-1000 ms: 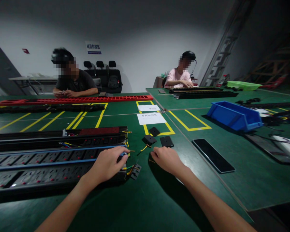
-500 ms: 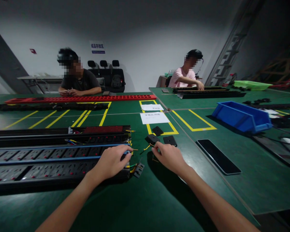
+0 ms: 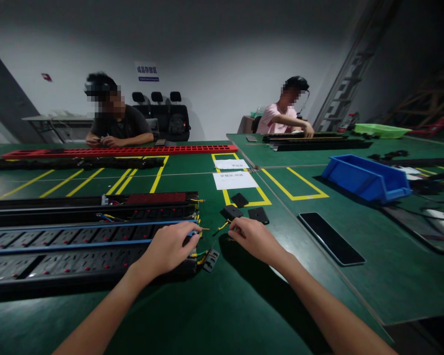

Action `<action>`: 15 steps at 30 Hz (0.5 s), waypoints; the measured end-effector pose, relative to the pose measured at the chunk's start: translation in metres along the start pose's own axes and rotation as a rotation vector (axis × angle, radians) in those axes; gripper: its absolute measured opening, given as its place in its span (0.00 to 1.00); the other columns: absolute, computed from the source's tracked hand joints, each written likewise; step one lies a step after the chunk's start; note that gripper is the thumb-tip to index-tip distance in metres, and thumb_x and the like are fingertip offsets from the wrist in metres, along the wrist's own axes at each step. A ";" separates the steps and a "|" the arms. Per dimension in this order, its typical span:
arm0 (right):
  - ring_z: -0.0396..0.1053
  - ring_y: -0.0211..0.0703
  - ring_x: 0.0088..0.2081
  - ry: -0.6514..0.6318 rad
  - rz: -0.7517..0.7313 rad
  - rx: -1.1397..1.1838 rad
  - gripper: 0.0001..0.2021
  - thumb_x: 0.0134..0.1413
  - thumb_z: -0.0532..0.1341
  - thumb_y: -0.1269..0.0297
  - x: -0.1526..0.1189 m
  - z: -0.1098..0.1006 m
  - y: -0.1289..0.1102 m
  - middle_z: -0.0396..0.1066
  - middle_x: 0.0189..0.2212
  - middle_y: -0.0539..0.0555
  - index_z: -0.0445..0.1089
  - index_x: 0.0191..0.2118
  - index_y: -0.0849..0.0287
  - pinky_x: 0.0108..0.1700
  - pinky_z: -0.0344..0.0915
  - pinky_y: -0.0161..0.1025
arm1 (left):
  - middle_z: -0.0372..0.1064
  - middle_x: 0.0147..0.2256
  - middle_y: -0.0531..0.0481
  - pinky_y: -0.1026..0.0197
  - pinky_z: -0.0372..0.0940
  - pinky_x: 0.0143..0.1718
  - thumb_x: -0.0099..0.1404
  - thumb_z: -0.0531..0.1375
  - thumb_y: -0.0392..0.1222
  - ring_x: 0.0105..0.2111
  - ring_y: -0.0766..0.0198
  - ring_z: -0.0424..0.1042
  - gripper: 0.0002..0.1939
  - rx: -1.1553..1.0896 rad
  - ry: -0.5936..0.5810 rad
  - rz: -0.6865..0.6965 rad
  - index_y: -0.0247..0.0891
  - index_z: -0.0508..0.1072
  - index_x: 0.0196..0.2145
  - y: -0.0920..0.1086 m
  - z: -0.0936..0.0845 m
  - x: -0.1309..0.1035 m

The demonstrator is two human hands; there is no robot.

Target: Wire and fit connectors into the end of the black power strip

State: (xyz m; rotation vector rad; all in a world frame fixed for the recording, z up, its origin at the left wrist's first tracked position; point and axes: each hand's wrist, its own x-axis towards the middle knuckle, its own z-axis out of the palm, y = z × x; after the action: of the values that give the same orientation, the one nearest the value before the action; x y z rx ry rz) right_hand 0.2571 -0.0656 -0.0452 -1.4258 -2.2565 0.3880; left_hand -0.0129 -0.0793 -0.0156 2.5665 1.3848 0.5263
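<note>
My left hand (image 3: 174,245) rests at the right end of the black power strips (image 3: 77,264), its thumb and forefinger pinched on a thin copper-coloured piece (image 3: 205,229) that sticks out to the right. Just below, a small black socket module (image 3: 210,260) hangs from the strip end on coloured wires. My right hand (image 3: 257,240) hovers over the green table with fingers curled together; whatever they hold is hidden. A short yellow wire (image 3: 222,227) lies beside its fingertips. Black square plates (image 3: 232,212) lie just beyond that hand.
To the right lie a phone (image 3: 331,238) and a blue bin (image 3: 364,180). White paper labels (image 3: 235,181) lie ahead. A long red slotted rail (image 3: 133,151) crosses the far side, where two people sit, one handling black rails (image 3: 318,144). A green tray (image 3: 381,130) stands far right.
The fingers of my right hand have curled in slightly and turned a little. My left hand keeps its pinch at the strip end. The whole view has shifted slightly.
</note>
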 end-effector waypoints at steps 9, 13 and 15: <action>0.71 0.40 0.34 -0.027 -0.060 -0.033 0.11 0.61 0.59 0.66 -0.003 0.010 -0.007 0.76 0.40 0.54 0.75 0.46 0.57 0.35 0.60 0.35 | 0.78 0.50 0.47 0.53 0.70 0.48 0.74 0.52 0.47 0.48 0.54 0.77 0.16 0.020 -0.012 0.006 0.43 0.76 0.50 -0.002 0.001 0.000; 0.75 0.46 0.45 -0.022 -0.052 -0.081 0.17 0.63 0.59 0.64 -0.003 0.012 -0.005 0.74 0.53 0.59 0.72 0.56 0.58 0.45 0.66 0.39 | 0.77 0.50 0.47 0.52 0.69 0.48 0.74 0.51 0.47 0.49 0.53 0.77 0.16 0.032 -0.021 0.000 0.42 0.75 0.50 -0.002 0.001 0.000; 0.74 0.49 0.50 -0.037 -0.057 -0.111 0.18 0.63 0.59 0.65 -0.004 0.012 -0.005 0.72 0.56 0.60 0.71 0.57 0.58 0.49 0.67 0.42 | 0.77 0.50 0.47 0.52 0.69 0.48 0.74 0.51 0.47 0.49 0.53 0.77 0.16 0.032 -0.021 -0.001 0.42 0.75 0.50 -0.002 0.001 0.001</action>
State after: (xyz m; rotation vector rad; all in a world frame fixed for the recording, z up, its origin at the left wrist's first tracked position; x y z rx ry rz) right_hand 0.2483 -0.0711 -0.0539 -1.4155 -2.3752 0.2774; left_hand -0.0140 -0.0776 -0.0168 2.5887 1.3985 0.4796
